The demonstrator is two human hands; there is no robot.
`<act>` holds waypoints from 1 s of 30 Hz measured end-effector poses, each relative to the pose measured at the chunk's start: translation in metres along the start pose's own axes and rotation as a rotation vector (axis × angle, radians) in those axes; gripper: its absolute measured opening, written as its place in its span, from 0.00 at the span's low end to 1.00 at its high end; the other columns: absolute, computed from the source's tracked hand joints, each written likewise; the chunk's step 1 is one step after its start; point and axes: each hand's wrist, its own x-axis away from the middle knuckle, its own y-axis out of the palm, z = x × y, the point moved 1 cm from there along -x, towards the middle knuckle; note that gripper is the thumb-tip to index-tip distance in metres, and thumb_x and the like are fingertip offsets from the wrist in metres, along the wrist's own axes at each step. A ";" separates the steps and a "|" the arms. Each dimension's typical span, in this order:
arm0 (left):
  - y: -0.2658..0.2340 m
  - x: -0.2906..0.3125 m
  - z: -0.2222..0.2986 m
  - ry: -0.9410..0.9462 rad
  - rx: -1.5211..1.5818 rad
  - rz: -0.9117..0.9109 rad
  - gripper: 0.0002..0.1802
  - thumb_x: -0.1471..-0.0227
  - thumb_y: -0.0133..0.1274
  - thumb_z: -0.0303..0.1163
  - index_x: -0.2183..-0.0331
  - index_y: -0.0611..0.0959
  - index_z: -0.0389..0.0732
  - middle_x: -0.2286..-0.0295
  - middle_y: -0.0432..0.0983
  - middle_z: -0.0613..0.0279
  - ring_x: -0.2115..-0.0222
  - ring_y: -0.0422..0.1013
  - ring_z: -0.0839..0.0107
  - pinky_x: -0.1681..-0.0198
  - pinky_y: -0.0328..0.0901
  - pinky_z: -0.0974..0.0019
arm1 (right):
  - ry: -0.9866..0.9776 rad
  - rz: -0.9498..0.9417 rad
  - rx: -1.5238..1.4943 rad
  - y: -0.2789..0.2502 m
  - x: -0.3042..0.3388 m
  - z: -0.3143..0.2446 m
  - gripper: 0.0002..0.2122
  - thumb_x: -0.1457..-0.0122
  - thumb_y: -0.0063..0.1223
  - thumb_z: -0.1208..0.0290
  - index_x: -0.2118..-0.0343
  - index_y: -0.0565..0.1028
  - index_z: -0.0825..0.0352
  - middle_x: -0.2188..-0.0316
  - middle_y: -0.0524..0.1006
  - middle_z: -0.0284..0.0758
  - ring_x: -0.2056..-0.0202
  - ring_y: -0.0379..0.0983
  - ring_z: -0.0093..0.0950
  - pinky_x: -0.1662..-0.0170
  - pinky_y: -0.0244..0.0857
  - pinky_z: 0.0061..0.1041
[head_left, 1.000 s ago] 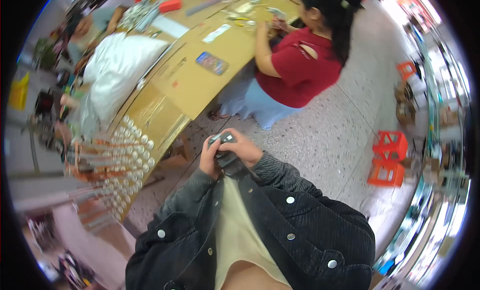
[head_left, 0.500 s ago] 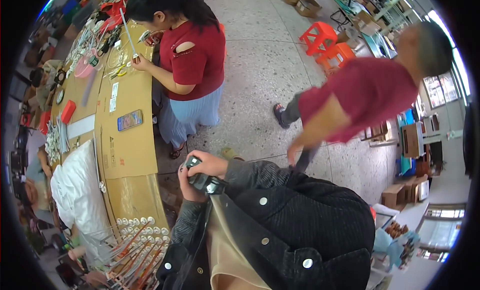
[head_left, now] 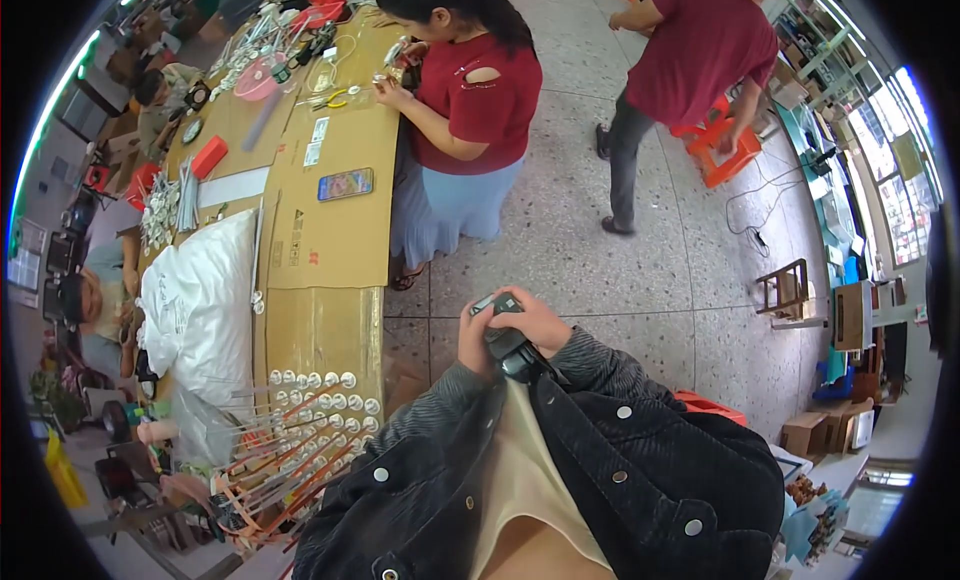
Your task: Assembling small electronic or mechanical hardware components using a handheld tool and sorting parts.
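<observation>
In front of my chest, a small dark handheld device with a glossy lower end is held between my two hands. My left hand wraps round its left side. My right hand closes on it from the right, its thumb lying over the top. The fingers partly cover the device, so its exact kind is unclear. Both hands are away from the table, just right of its edge.
A cardboard-covered table runs along the left, bearing a phone, a white sack and rods with white round ends. A person in red works at it. Another person stands near orange stools.
The view has swung, so the table and my hands appear farther right. The person in maroon has walked away toward the stools. The long rod in the co-worker's hand no longer shows.
</observation>
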 end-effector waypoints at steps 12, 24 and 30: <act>0.023 -0.034 -0.012 0.026 -0.108 0.109 0.17 0.45 0.46 0.37 0.54 0.69 0.45 0.60 0.71 0.58 0.59 0.72 0.64 0.55 0.68 0.59 | 0.037 -0.072 -0.009 -0.044 -0.023 -0.014 0.16 0.51 0.59 0.75 0.58 0.70 0.66 0.63 0.73 0.32 0.60 0.70 0.23 0.57 0.66 0.23; 0.048 -0.052 -0.016 0.093 -0.070 0.270 0.15 0.43 0.45 0.36 0.54 0.69 0.46 0.60 0.72 0.59 0.58 0.72 0.65 0.55 0.69 0.60 | 0.146 -0.269 -0.074 -0.075 -0.064 -0.026 0.16 0.50 0.59 0.77 0.58 0.69 0.65 0.63 0.72 0.31 0.60 0.70 0.22 0.57 0.65 0.22; 0.042 -0.056 -0.017 0.114 -0.083 0.334 0.15 0.44 0.46 0.36 0.54 0.70 0.45 0.60 0.72 0.59 0.58 0.71 0.66 0.55 0.68 0.62 | 0.197 -0.312 -0.107 -0.073 -0.071 -0.028 0.16 0.50 0.59 0.78 0.58 0.68 0.66 0.64 0.72 0.32 0.61 0.70 0.22 0.58 0.66 0.22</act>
